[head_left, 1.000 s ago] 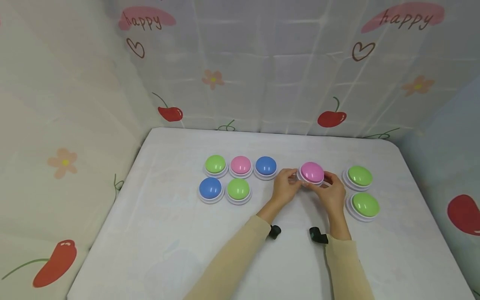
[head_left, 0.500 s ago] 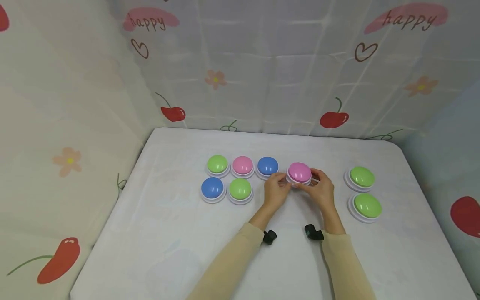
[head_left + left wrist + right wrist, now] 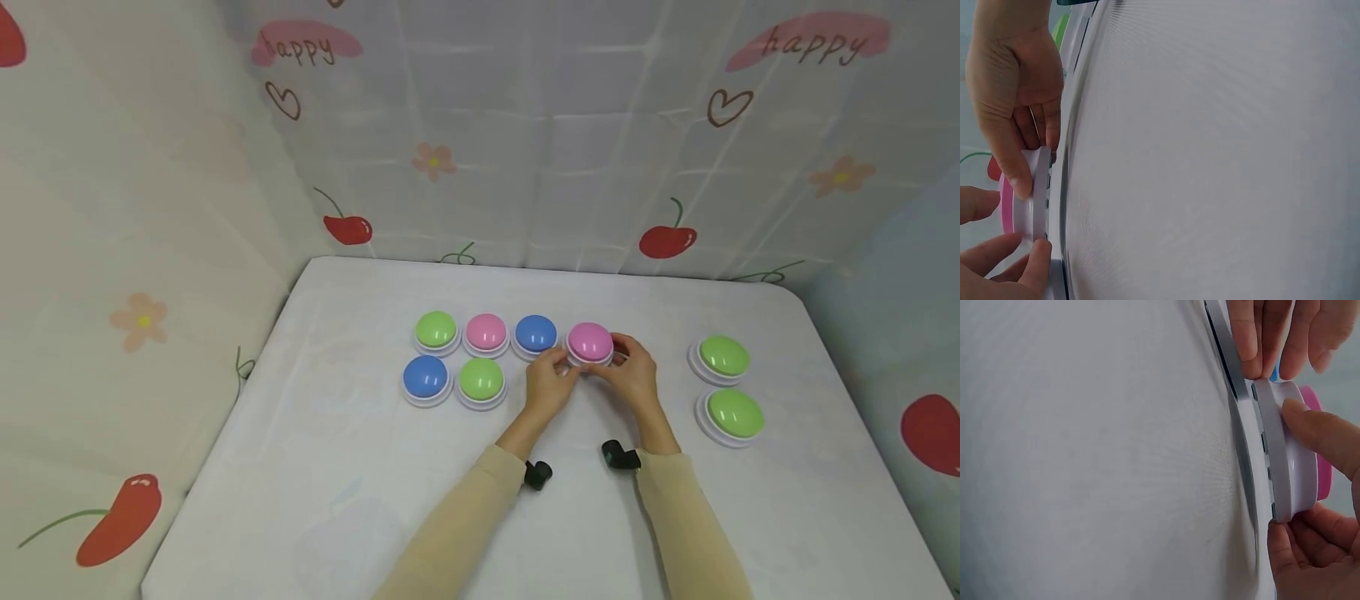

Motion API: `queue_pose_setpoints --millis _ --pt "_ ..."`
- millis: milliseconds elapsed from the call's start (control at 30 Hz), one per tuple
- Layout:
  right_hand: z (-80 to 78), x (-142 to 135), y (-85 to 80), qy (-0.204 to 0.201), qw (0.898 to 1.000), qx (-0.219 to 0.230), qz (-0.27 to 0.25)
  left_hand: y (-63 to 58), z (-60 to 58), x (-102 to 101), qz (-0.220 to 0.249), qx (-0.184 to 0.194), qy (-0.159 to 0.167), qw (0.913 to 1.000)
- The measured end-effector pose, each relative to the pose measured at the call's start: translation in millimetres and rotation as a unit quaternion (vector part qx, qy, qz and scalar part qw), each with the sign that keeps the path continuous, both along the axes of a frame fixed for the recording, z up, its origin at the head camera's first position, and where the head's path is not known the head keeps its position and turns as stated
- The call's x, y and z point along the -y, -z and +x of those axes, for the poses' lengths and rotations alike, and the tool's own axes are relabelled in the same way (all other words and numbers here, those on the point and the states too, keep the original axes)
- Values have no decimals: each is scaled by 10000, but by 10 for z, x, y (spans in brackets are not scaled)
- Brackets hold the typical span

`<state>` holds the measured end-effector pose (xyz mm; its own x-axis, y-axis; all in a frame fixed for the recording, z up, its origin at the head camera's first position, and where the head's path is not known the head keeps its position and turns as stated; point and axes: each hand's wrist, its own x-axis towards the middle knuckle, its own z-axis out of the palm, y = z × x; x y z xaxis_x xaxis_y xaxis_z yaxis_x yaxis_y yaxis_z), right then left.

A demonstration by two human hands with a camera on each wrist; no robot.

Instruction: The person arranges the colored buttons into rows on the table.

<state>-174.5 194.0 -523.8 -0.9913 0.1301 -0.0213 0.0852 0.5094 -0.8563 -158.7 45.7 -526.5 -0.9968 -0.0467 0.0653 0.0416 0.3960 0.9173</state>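
A pink dome push button (image 3: 590, 342) with a white round base is held between both hands, right of the back row's blue push button (image 3: 536, 334). My left hand (image 3: 548, 383) holds its left side by the fingertips, close to the blue one. My right hand (image 3: 632, 373) grips the opposite side, thumb at the front of the base. In the right wrist view, the right thumb (image 3: 1322, 434) lies on the white base (image 3: 1282, 450). Small dark feet show under the base in both wrist views; whether it touches the table cannot be told.
Left of the hands on the white table (image 3: 337, 467) stand green (image 3: 436, 330) and pink (image 3: 486, 332) buttons, with a blue (image 3: 425, 377) and a green one (image 3: 481, 380) in front. Two more green buttons (image 3: 723, 357) stand at the right. A printed curtain (image 3: 525, 150) hangs behind.
Both hands have carried the pink button leftward, from a spot well apart to just beside the blue button in the back row. The other buttons stay in place.
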Motion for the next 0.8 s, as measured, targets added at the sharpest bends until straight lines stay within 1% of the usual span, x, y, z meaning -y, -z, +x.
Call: queue_pose_setpoints --millis 133,267,367,600,800 --pt "-35 -4 10 -8 9999 80 64 14 -7 -3 -19 59 111 9999" --pt "-73 -8 37 -19 9999 67 103 25 -12 -2 88 90 284 9995" --pt "-103 0 66 -32 9998 60 171 30 -18 -1 180 143 349 9991" --pt "-129 22 81 56 9997 228 110 44 -25 6 240 281 442 9983" --pt "-123 24 56 7 9992 363 164 38 -29 14 402 471 454 9970"
